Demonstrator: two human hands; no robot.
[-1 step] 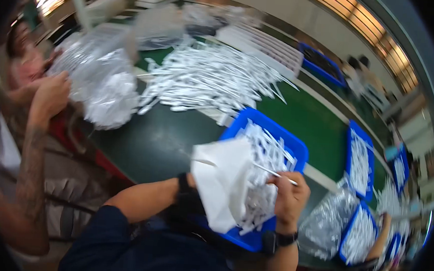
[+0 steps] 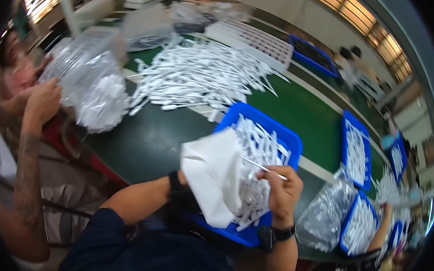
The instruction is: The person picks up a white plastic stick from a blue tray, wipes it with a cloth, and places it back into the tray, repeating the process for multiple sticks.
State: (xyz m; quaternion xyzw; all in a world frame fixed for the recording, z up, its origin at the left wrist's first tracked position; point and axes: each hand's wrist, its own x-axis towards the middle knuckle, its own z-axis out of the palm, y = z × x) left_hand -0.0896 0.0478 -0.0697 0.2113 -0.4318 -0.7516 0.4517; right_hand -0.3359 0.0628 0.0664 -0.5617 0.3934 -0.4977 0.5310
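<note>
A white cloth (image 2: 209,178) covers most of my left hand (image 2: 183,177), which holds it up over the near left side of a blue basket (image 2: 293,137). The fingers of that hand are hidden behind the cloth. Between the bent fingers of my right hand (image 2: 283,186) is a thin white stick-shaped piece (image 2: 256,164), its far end beside the cloth's edge. Many similar white pieces (image 2: 262,138) lie loose in the basket below both hands.
A large heap of white pieces (image 2: 196,73) covers the green table (image 2: 151,143) ahead. At left, a person's hand (image 2: 43,104) is at a clear plastic bag (image 2: 96,92). Rightward are another plastic bag (image 2: 324,218) and more blue baskets (image 2: 349,150). A white slotted tray (image 2: 248,42) stands behind.
The whole view has shifted slightly, so the table's contents sit a little further left and higher. Both my hands keep nearly the same pose, with the cloth and the stick-shaped piece still held.
</note>
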